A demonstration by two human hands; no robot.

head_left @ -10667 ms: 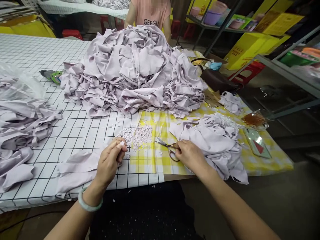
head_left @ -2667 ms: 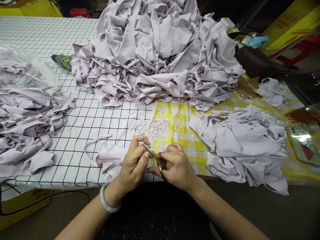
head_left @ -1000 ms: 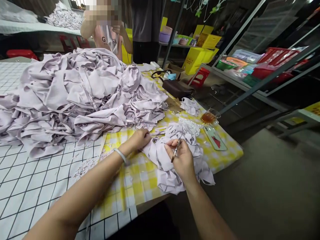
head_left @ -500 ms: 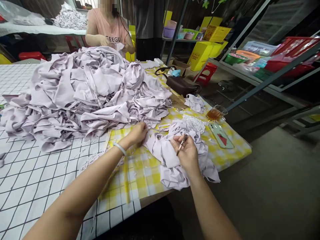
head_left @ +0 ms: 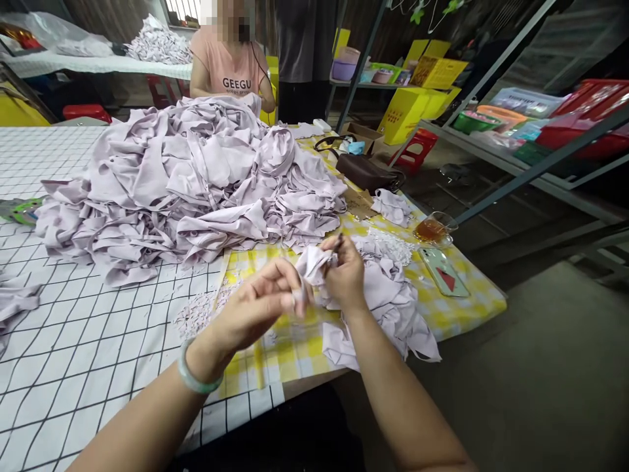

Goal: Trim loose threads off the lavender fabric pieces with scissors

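- Room: a workshop, with metal shelving and yellow crates behind my table, which is covered in white gridded cloth and, on the right, a yellow checked cloth.
- Change: half a second ago my left fingers were at the edge of the large heap; they have since drawn back towards me.
- Left fingers: curled and blurred, something pale at their tips; I cannot tell whether they grip it.
- Right fingers: closed on a bunched lilac piece, above the near side of the smaller heap. A dark tip shows there, probably the scissors.
- Assessment: I judge a fresh piece is in hand and being positioned, with no cut evident.
- Location: loose clippings lie near my left wrist.
- Writing: "GEEGU" reads clearly on a co-worker's pink top; the line beneath is illegible to me.
- Other marks: red printing on a crate, too small to read; phone, red patch, no readable brand.
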